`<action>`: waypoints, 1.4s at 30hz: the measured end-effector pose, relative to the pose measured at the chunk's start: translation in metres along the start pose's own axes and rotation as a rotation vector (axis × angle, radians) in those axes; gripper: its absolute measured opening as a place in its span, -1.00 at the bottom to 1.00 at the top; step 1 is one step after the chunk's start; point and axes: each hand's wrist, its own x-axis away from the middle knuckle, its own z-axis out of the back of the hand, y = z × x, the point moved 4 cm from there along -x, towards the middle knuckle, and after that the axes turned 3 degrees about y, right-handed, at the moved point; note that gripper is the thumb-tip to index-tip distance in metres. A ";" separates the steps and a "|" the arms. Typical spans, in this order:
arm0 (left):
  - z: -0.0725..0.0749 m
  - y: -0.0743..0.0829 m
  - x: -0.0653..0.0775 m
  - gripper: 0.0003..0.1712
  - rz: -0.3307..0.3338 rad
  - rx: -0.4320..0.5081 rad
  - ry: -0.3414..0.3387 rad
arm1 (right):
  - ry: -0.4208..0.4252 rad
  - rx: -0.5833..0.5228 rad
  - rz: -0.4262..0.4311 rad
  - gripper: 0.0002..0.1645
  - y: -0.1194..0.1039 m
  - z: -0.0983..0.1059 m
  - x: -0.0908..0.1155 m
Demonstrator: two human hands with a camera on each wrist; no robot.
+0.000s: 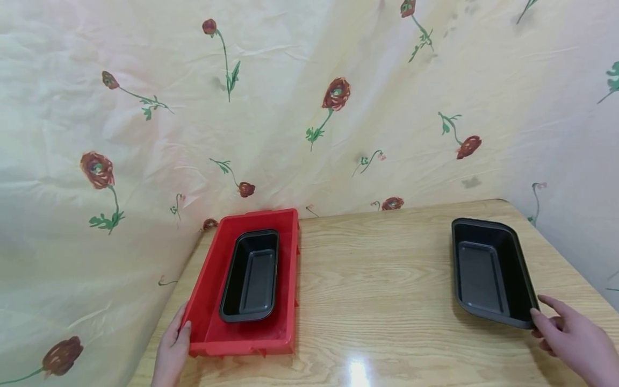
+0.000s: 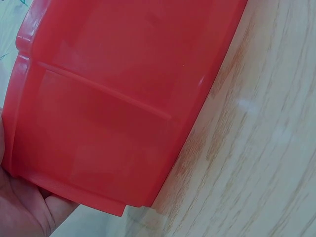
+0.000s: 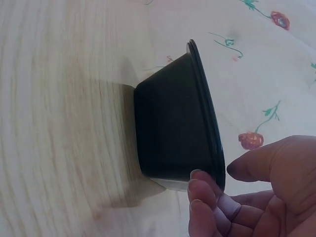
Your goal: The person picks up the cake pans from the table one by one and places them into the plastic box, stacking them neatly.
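Your left hand (image 1: 171, 344) grips the red tray (image 1: 208, 301) corner while your right hand's (image 1: 570, 336) loose fingers barely touch the black pan (image 1: 488, 271) rim, so it may slip.

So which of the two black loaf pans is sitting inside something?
The left black pan: it lies inside the red tray, whose near corner the left hand holds. The right black pan stands directly on the wooden table, with the right hand at its near corner.

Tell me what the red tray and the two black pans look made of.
Red tray: likely moulded plastic, going by its uniform glossy colour and moulded ribs. Black pan inside it and black pan on the right: probably dark-coated metal, given the thin rolled rims and matte sheen, though this is uncertain.
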 end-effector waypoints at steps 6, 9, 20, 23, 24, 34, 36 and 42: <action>0.000 0.000 -0.001 -0.30 0.010 -0.006 0.012 | 0.000 -0.011 0.000 -0.21 -0.001 -0.003 -0.002; 0.000 0.000 -0.001 -0.29 0.007 -0.012 0.013 | -0.004 -0.033 -0.014 -0.22 0.000 -0.004 -0.003; 0.000 0.001 -0.001 -0.30 0.002 -0.011 0.016 | -0.116 -0.254 -0.014 -0.29 0.002 -0.008 -0.011; 0.000 0.000 -0.001 -0.30 0.010 -0.014 0.020 | -0.122 -0.255 -0.009 -0.31 0.001 -0.008 -0.010; 0.000 -0.001 -0.001 -0.30 0.009 -0.014 0.019 | -0.124 -0.256 -0.007 -0.31 0.000 -0.008 -0.010; 0.000 -0.001 0.001 -0.30 -0.006 0.000 0.015 | -0.190 -0.354 -0.026 -0.37 0.002 -0.008 -0.014; 0.000 -0.001 0.002 -0.30 -0.012 0.000 0.014 | -0.199 -0.365 -0.026 -0.37 0.003 -0.008 -0.015; 0.001 -0.001 0.002 -0.31 -0.028 0.000 0.011 | -0.227 -0.391 -0.027 -0.38 0.001 -0.006 -0.015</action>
